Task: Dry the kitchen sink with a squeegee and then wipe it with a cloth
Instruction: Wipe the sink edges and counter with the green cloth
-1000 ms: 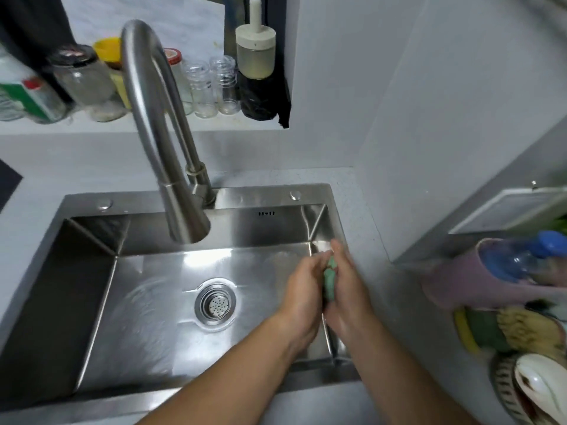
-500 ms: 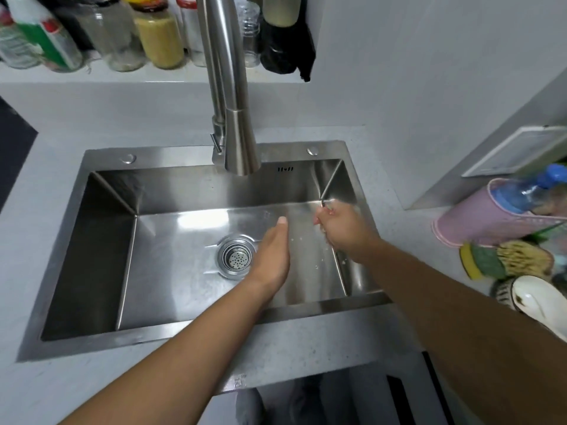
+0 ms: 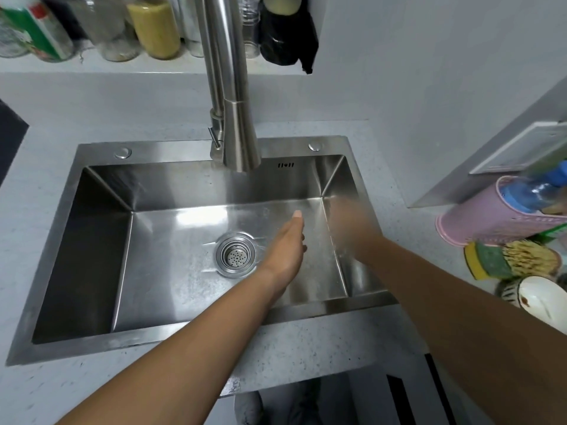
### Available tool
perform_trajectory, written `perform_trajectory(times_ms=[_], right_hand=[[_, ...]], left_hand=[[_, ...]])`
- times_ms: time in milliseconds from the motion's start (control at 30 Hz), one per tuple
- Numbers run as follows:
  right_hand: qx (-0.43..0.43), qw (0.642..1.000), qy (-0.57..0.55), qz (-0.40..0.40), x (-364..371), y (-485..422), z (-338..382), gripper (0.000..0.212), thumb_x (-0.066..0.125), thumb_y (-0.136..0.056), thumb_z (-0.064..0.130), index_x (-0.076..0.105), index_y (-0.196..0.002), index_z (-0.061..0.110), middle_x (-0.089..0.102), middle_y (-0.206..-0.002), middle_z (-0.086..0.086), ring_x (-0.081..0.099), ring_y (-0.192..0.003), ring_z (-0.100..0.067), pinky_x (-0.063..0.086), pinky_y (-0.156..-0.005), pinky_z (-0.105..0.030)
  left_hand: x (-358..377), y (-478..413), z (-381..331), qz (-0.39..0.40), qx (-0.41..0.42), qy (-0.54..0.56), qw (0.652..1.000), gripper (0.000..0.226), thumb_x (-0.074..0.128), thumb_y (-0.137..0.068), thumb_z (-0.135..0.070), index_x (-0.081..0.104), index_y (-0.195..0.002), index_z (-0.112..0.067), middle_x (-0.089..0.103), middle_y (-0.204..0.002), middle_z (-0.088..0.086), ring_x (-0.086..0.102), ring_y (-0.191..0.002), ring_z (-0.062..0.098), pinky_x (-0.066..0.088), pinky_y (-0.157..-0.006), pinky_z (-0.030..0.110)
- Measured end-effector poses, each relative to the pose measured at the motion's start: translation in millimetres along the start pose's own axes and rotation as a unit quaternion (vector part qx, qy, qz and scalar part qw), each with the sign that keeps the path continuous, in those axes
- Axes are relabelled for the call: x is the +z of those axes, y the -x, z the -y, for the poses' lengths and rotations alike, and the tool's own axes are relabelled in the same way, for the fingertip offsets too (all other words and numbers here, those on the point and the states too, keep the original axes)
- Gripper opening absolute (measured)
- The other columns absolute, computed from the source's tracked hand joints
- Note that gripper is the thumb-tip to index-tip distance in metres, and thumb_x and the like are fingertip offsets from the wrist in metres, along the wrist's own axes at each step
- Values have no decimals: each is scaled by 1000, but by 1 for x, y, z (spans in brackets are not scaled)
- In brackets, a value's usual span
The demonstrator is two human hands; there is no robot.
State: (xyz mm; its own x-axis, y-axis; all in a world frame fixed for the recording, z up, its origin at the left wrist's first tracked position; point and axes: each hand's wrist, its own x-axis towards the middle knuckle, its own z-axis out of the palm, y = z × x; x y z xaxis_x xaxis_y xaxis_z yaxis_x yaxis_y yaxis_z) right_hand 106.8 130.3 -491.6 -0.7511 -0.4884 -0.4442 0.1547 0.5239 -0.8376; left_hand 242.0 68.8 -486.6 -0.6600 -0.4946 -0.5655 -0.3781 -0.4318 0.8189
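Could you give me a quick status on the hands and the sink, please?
Left hand open, empty, over sink. Right hand motion-blurred at right wall, grip unclear. No squeegee or cloth visible. Faucet overhangs the back.

In view are one steel sink (image 3: 92,191) with one drain strainer (image 3: 235,256) and one tap (image 3: 236,118), two bare hands (image 3: 288,243), one yellow-filled jar (image 3: 155,26), one pink cup (image 3: 491,216), one blue-capped bottle (image 3: 534,190) and one sponge (image 3: 487,261).

Both forearms are bare, with no sleeves. The left hand (image 3: 287,250) wears no glove, ring or watch; the right hand (image 3: 349,222) is motion-blurred.
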Motion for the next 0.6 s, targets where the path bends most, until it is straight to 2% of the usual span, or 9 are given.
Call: perform_trajectory(times_ms=[100,167,233,267,367,400,467,533,600], right_hand=[[-16,997,-26,70,-17,4,5,33,46,-100,35,68,-89,13,71,-82,-6,65,-73,-21,52,-71,-34],[-46,994,-20,101,-26,2,2,28,48,-98,40,72,-100,24,75,-94,2,70,-86,-15,56,-75,-28],[-121,984,119,61,-37,-11,-4,31,44,-102,35,64,-124,26,64,-121,2,60,-111,-12,49,-97,-34],[-148,976,157,38,-43,-20,-7,32,44,-102,30,60,-130,25,59,-127,0,56,-116,-15,46,-102,-39],[-121,990,-8,69,-58,-53,-10,31,46,-101,10,66,-123,17,74,-107,-10,72,-95,-24,58,-79,-39],[-90,992,-63,66,-62,-69,-9,31,47,-98,6,69,-119,11,76,-101,-14,73,-91,-29,59,-77,-42],[-63,991,-116,31,-68,-102,-3,22,53,-94,4,70,-107,3,72,-100,-25,70,-91,-43,56,-82,-56],[-80,988,-131,-32,-73,-132,8,7,64,-87,6,66,-91,2,71,-93,-20,70,-81,-34,57,-78,-52],[-124,982,-120,-78,-72,-161,26,11,71,-83,7,61,-82,11,67,-84,-6,66,-68,-11,54,-66,-31]], left_hand=[[18,-10,-14,23,-13,71,997,49,32,-102,-57,61,-121,-22,70,-109,0,67,-97,18,55,-94,43],[36,-22,-25,37,-20,134,990,52,35,-102,-56,67,-114,-16,73,-92,2,68,-89,21,57,-92,45],[53,-36,-40,26,-16,176,984,58,36,-103,-54,64,-122,-6,66,-96,10,61,-88,24,55,-90,40],[59,-43,-46,21,-12,188,982,59,36,-103,-53,62,-123,-3,65,-94,10,61,-83,21,56,-83,36],[80,-69,-57,45,0,216,975,53,35,-103,-53,64,-98,-9,71,-69,0,65,-56,8,55,-59,24],[86,-78,-62,49,5,218,975,50,34,-104,-52,63,-93,-13,74,-70,-1,68,-57,8,56,-61,23],[94,-97,-74,22,25,197,980,42,34,-105,-48,62,-98,-18,77,-89,2,73,-73,11,57,-71,27],[89,-118,-83,-60,61,148,985,34,36,-106,-42,60,-99,-19,72,-104,10,69,-85,19,54,-77,33],[71,-142,-86,-148,95,81,981,32,35,-103,-43,60,-93,-25,69,-109,11,65,-99,26,51,-93,41]])
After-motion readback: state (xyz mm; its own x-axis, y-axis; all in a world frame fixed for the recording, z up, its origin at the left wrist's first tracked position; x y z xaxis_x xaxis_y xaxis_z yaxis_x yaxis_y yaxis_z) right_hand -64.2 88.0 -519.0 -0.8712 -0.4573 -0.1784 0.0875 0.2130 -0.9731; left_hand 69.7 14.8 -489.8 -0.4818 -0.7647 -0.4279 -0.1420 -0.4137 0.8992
